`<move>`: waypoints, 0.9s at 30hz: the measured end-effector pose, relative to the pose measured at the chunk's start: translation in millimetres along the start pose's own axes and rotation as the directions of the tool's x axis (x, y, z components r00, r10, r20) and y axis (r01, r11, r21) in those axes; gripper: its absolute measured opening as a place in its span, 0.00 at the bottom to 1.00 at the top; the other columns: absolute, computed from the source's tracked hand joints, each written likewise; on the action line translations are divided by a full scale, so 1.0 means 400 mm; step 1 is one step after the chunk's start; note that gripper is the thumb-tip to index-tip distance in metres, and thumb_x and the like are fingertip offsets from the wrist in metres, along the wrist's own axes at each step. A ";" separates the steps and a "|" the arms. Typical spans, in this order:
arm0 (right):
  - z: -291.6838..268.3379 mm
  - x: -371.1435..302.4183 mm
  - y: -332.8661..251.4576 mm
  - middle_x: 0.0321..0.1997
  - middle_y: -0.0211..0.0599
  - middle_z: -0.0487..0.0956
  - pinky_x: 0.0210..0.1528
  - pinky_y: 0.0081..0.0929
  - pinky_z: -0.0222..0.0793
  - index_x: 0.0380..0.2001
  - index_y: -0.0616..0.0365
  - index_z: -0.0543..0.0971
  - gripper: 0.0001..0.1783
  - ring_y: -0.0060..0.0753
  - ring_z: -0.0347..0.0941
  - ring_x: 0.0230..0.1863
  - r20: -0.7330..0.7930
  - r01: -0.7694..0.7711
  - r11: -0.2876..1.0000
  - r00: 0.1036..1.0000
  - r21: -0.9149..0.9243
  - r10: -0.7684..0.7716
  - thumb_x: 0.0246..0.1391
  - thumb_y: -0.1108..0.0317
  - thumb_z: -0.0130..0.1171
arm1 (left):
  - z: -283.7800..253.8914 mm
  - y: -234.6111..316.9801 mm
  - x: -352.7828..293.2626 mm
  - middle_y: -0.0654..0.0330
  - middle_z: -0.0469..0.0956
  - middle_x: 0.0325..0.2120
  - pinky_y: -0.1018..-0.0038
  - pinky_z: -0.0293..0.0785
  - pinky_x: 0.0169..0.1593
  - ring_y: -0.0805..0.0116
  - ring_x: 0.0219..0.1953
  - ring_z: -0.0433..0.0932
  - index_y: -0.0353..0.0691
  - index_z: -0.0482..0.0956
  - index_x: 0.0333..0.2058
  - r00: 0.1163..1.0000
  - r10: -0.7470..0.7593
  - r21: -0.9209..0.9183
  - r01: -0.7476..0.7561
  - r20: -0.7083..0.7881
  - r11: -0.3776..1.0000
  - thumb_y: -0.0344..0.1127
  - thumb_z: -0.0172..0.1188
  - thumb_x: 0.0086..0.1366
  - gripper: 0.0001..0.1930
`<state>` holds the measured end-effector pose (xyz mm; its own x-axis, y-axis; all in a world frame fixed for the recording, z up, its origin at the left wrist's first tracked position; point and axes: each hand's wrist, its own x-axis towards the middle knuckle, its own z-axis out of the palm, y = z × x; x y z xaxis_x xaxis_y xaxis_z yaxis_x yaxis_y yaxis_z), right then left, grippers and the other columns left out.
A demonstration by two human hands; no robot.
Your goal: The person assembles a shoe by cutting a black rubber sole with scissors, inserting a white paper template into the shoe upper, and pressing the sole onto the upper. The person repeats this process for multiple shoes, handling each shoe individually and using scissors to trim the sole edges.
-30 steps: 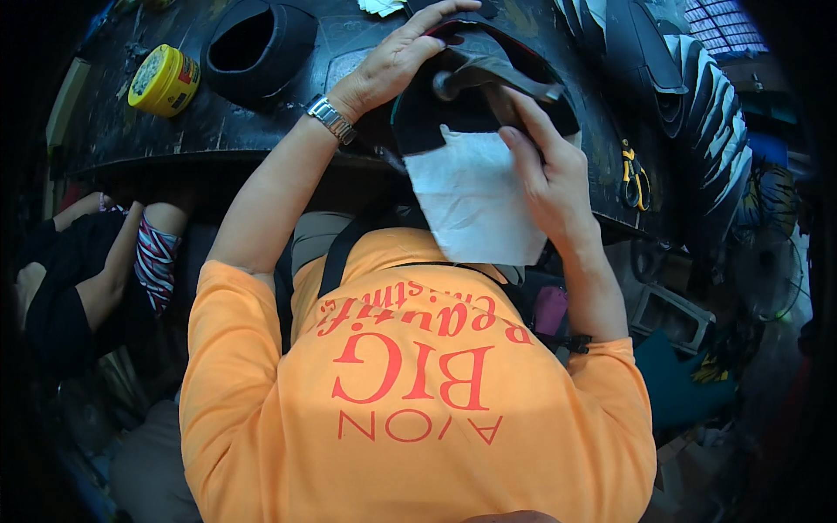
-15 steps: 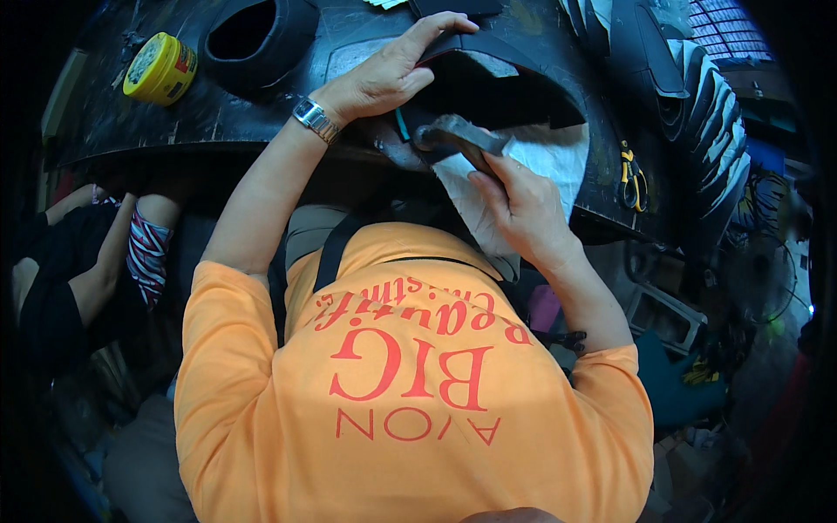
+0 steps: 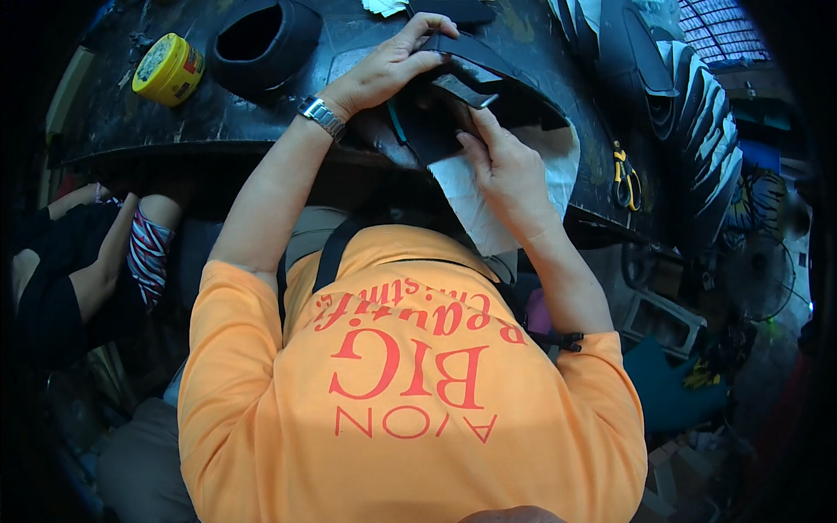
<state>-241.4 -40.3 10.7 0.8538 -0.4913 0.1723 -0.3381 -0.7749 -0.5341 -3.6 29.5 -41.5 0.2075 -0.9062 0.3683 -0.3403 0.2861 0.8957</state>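
Note:
My left hand [image 3: 384,74] is closed on the far edge of a black sheet piece [image 3: 523,83], with thumb and fingers pinching it. The piece is curved and stands partly off the table, with a pale patch on its inner side. My right hand [image 3: 513,170] grips the wooden handle of a hammer [image 3: 465,91]. The hammer's metal head is up against or just over the black piece, close to my left thumb; whether it touches I cannot tell. A white sheet [image 3: 554,161] hangs over the table edge under my right hand.
On the dark table [image 3: 105,122] stand a yellow tub [image 3: 170,74] and a hollow black rounded form [image 3: 266,44] at the left. Yellow-handled pliers or snips [image 3: 625,179] lie at the right, near stacked black-and-white sheets [image 3: 697,131]. Another person's arm [image 3: 105,235] is at the far left.
The hammer has moved up and away from me, its head now beside my left thumb. My left hand has shifted slightly left, with its thumb now extended along the black piece.

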 end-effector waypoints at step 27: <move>-0.024 -0.028 0.095 0.36 0.49 0.84 0.41 0.48 0.77 0.56 0.50 0.73 0.18 0.59 0.82 0.39 -0.045 -0.008 0.998 0.999 -0.067 0.005 0.66 0.60 0.58 | 0.056 0.126 0.158 0.50 0.77 0.52 0.66 0.73 0.58 0.56 0.53 0.78 0.46 0.75 0.59 0.951 -0.286 0.489 0.194 0.120 0.850 0.51 0.55 0.71 0.23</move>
<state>-267.8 -68.2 -3.7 0.8333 -0.5128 0.2067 -0.3709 -0.7957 -0.4788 -28.1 -20.3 21.1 0.1845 -0.9807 0.0640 -0.6976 -0.0848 0.7115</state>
